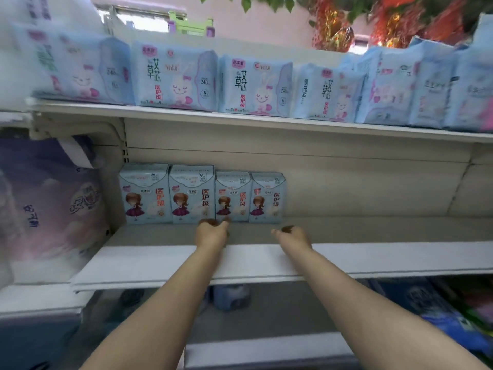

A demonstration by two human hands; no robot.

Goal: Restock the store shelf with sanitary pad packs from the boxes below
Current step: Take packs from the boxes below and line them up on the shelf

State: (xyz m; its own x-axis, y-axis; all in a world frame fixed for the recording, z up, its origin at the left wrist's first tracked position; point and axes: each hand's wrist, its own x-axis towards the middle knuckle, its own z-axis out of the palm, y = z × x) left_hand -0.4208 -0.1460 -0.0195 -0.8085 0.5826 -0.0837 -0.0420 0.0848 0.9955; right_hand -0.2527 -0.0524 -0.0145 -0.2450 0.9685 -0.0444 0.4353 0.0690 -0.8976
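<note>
Several light-blue sanitary pad packs (201,194) with a cartoon girl stand upright in a row at the back left of the middle shelf (373,259). Both my arms reach onto this shelf. My left hand (212,232) hovers just in front of the two middle packs, fingers loosely curled, holding nothing. My right hand (292,235) is at the same depth, slightly right of the last pack, also loosely curled and with nothing in it. The fingertips are partly hidden behind the backs of the hands.
The top shelf (240,117) is lined with larger blue rabbit-print packs (176,76). Big purple packages (53,209) fill the bay to the left. The middle shelf is bare to the right of the row. Blue goods (453,316) lie below at the right.
</note>
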